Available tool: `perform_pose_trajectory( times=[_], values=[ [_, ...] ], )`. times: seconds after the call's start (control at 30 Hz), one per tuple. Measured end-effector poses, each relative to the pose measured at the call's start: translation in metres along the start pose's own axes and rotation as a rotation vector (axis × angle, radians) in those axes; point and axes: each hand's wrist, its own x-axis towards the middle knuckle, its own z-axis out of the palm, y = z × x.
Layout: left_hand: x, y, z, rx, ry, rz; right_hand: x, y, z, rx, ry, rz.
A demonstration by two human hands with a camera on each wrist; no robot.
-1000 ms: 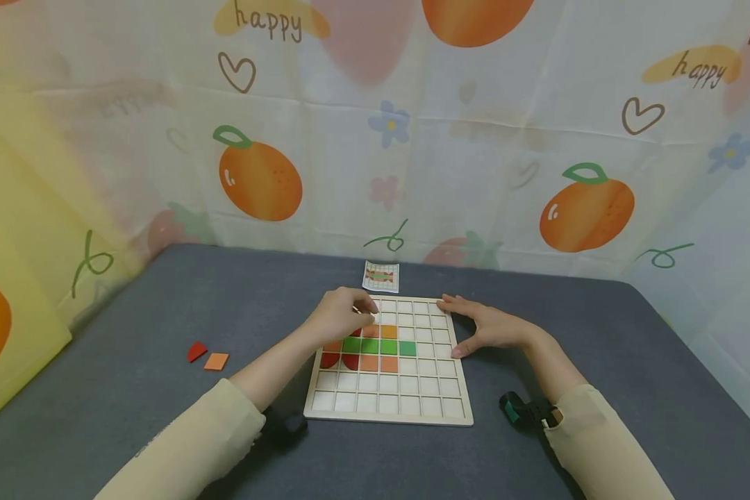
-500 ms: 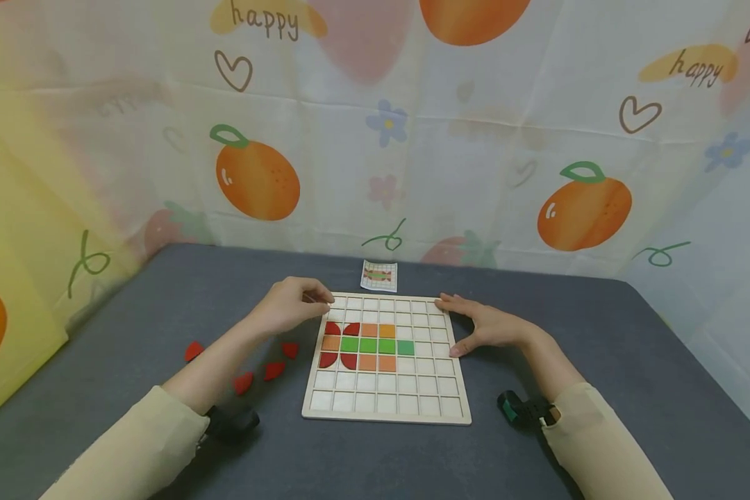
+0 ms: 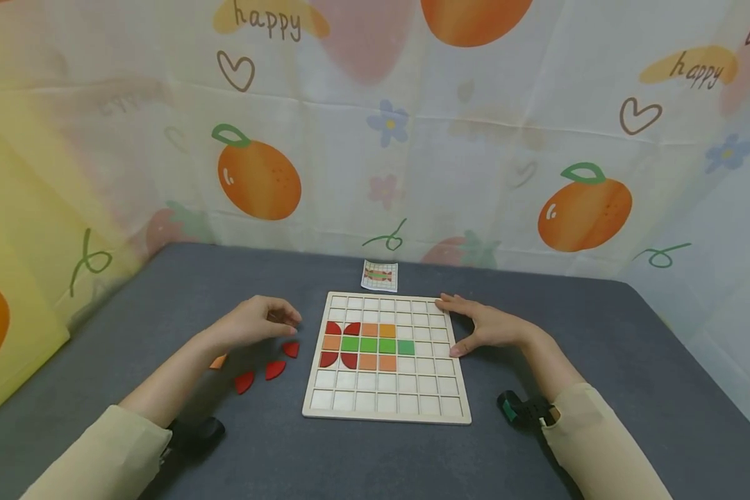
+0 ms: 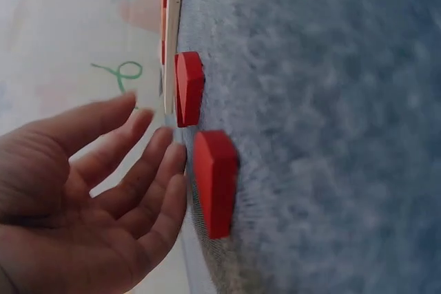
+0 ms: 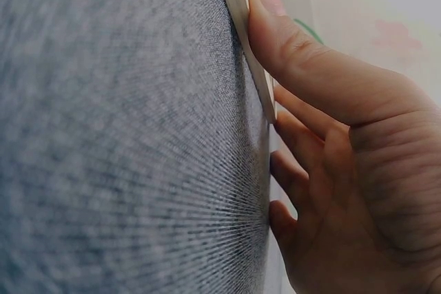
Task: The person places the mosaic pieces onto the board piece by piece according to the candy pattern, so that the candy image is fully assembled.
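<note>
A white grid board (image 3: 387,405) with a pale wooden frame lies on the table, with red quarter-circle, orange and green square tiles set in its left and middle cells. Left of it, my left hand (image 3: 255,322) hovers with loosely bent fingers, holding nothing. Close by on the table lie a red quarter-circle tile (image 3: 290,348), a second red tile (image 3: 275,369) and a third red tile (image 3: 244,382). An orange tile (image 3: 217,362) is partly hidden by the left forearm. My right hand (image 3: 500,326) rests on the board's right edge, thumb (image 5: 289,46) and fingers spread along the frame.
A small printed card (image 3: 380,276) with a coloured grid pattern lies behind the board. The dark grey tabletop (image 3: 375,458) reaches back to a fruit-print curtain (image 3: 462,153). A black wrist strap device (image 3: 519,410) sits at the right wrist.
My left hand has moved off the board's upper left, leftward and nearer to me, to above the loose red tiles. The tiles it covered on the board now show. The right hand has stayed in place.
</note>
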Motion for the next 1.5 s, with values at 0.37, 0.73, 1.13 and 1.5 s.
perform_pose_trajectory(
  times=[0.37, 0.73, 1.13, 1.5],
  values=[
    [0.003, -0.015, 0.001, 0.011, -0.121, 0.044, 0.000, 0.000, 0.001, 0.005, 0.001, -0.001],
    [0.002, -0.012, 0.003, -0.006, -0.125, 0.036, 0.000, -0.001, 0.000, 0.005, 0.002, 0.003],
    [0.002, -0.013, 0.005, -0.014, -0.095, -0.001, 0.000, 0.001, 0.000, 0.006, 0.001, -0.001],
    [0.003, -0.015, 0.006, -0.022, -0.088, 0.025, 0.001, 0.002, 0.000, 0.007, -0.001, -0.003]
  ],
)
